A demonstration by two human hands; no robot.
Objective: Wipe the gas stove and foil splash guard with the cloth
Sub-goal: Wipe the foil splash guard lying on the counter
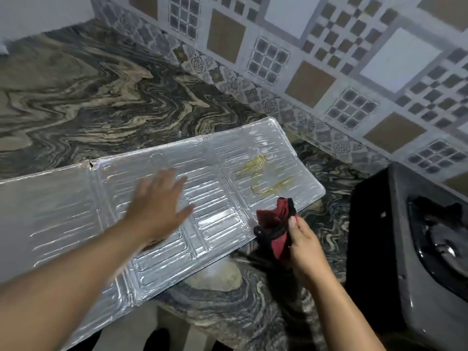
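The silver foil splash guard (pixel 76 211) lies unfolded and flat on the marbled counter, its near edge hanging over the counter's front. A yellowish greasy smear (pixel 263 173) marks its right panel. My left hand (pixel 157 201) is spread open, blurred, over the guard's middle panel with nothing in it. My right hand (pixel 304 247) grips a bunched red and black cloth (pixel 274 224) at the guard's near right corner, just below the smear. The dark gas stove (pixel 395 224) stands at the right edge with one burner showing.
The swirled dark and tan counter (pixel 101 97) stretches behind the guard to the patterned tile wall (pixel 329 59). Between guard and stove runs a narrow strip of counter. The counter's front edge drops off below the guard.
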